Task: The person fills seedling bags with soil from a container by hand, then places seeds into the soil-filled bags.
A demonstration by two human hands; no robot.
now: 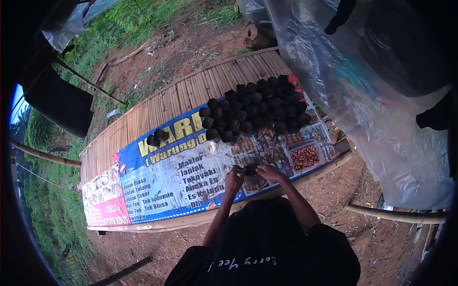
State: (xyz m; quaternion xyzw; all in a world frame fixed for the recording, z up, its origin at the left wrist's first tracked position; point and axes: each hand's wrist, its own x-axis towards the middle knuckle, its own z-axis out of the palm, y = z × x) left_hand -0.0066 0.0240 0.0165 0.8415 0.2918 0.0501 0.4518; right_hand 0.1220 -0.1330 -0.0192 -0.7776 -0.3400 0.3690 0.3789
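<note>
Between my two hands, close to the near edge of the bamboo table, is a small black seedling bag (250, 170). My left hand (234, 179) pinches its left side. The fingers of my right hand (270, 173) are closed on its right rim. To the right of my right hand stands a clear plastic container (320, 159) with reddish-brown seeds (304, 157) in it. Beyond my hands, many similar black bags (260, 107) are packed together in rows, dark at the top. What lies inside the held bag is too dark to make out.
A printed banner (164, 176) covers much of the bamboo slat table (167, 100). Two more black bags (157, 137) sit apart on its left. Clear plastic sheeting (353, 124) hangs at the right, and bamboo poles (400, 214) stick out beside the table.
</note>
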